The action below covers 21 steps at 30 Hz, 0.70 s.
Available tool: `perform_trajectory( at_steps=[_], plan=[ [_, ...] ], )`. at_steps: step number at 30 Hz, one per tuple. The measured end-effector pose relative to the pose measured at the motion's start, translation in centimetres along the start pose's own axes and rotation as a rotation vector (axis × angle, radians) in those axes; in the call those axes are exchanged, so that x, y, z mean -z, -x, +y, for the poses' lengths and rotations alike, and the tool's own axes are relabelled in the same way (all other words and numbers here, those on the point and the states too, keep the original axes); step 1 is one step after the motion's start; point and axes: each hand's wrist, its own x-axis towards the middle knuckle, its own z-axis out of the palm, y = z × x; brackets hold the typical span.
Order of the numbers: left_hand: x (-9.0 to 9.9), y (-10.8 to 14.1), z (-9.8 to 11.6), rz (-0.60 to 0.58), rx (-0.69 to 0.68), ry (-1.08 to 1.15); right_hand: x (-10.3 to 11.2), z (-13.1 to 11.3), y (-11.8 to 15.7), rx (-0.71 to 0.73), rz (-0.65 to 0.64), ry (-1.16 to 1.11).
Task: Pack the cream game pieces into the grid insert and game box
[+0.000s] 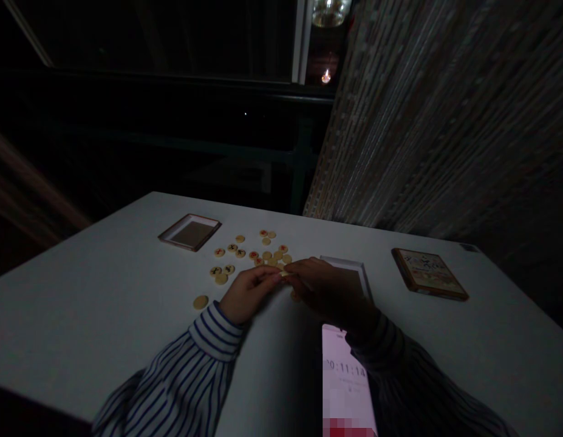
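Both my hands meet over the middle of the white table, beside a loose spread of round wooden pieces. A small pale round piece (285,274) sits between my fingertips. My left hand (248,294) has its thumb and fingers closed on the piece's left side. From the right, my right hand (329,291) pinches the same piece, its fingers bent and dark in shadow. Several pieces with red or black characters, such as a black-marked piece (216,271), lie left of and beyond my hands. A plain piece (200,302) lies apart, left of my left wrist.
An open shallow box (190,247) stands at the far left of the table (103,273). Another open tray (367,276) is partly behind my right hand. A flat box with a printed picture (430,271) lies at right. A lit phone (347,382) lies under my right forearm.
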Motion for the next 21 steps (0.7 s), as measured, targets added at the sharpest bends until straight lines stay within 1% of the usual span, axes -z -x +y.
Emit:
perform_trajectory(
  at_steps=[4, 7, 9, 12, 16, 21],
  plan=[
    [-0.18, 0.03, 0.13, -0.008, 0.033, 0.069, -0.11, -0.04, -0.04, -0.017, -0.011, -0.048],
    [-0.15, 0.01, 0.11, -0.022, 0.027, 0.062, -0.19, 0.01, -0.07, -0.028, -0.029, -0.086],
    [-0.04, 0.0, 0.02, -0.021, 0.009, 0.028, -0.21, -0.02, -0.09, -0.033, -0.019, -0.113],
    [0.16, 0.0, -0.16, 0.004, -0.008, -0.026, -0.13, -0.22, -0.18, -0.055, 0.001, -0.14],
    [0.31, -0.07, -0.35, 0.037, 0.038, -0.012, -0.02, -0.59, -0.4, -0.091, -0.043, -0.126],
    [0.3, -0.26, -0.37, 0.085, 0.063, 0.03, -0.45, -0.61, -0.3, -0.054, -0.088, -0.057]
  ],
)
